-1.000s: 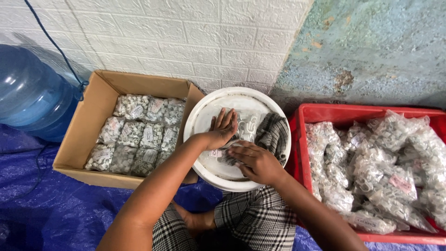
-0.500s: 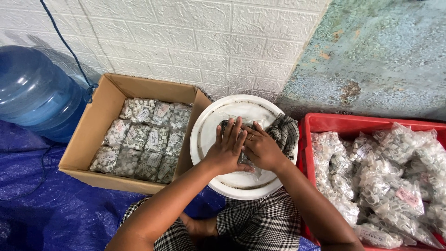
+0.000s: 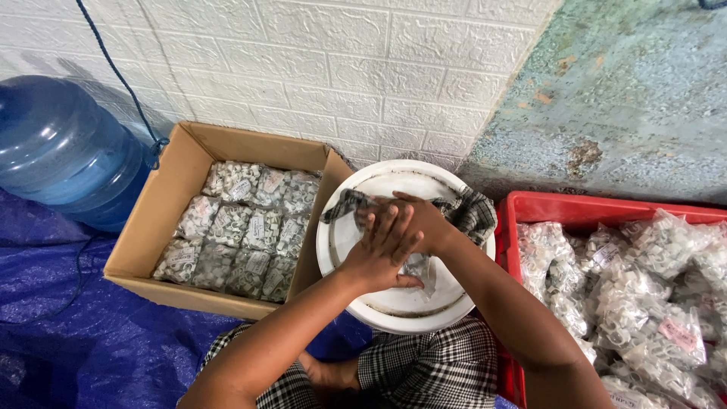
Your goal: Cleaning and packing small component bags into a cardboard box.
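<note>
A round white tub lid (image 3: 394, 307) sits in front of me between a box and a crate. Both my hands rest on it, crossed. My left hand (image 3: 379, 254) lies flat with its fingers spread, pressing down on a clear packet of small white parts (image 3: 421, 271). My right hand (image 3: 418, 220) is partly under the left, with its fingers curled towards a dark checked cloth (image 3: 473, 212) draped over the lid's far rim. The left hand hides what the right fingers grip.
At my left a cardboard box (image 3: 155, 220) holds rows of filled packets (image 3: 246, 231). At my right a red crate (image 3: 530, 208) is heaped with loose packets (image 3: 651, 288). A blue water jug (image 3: 64, 151) stands far left on blue tarpaulin (image 3: 76, 333). A white brick wall is behind.
My hands have come together: the left moved from the lid's far rim down over the right hand and the packet. The camera shifted slightly right.
</note>
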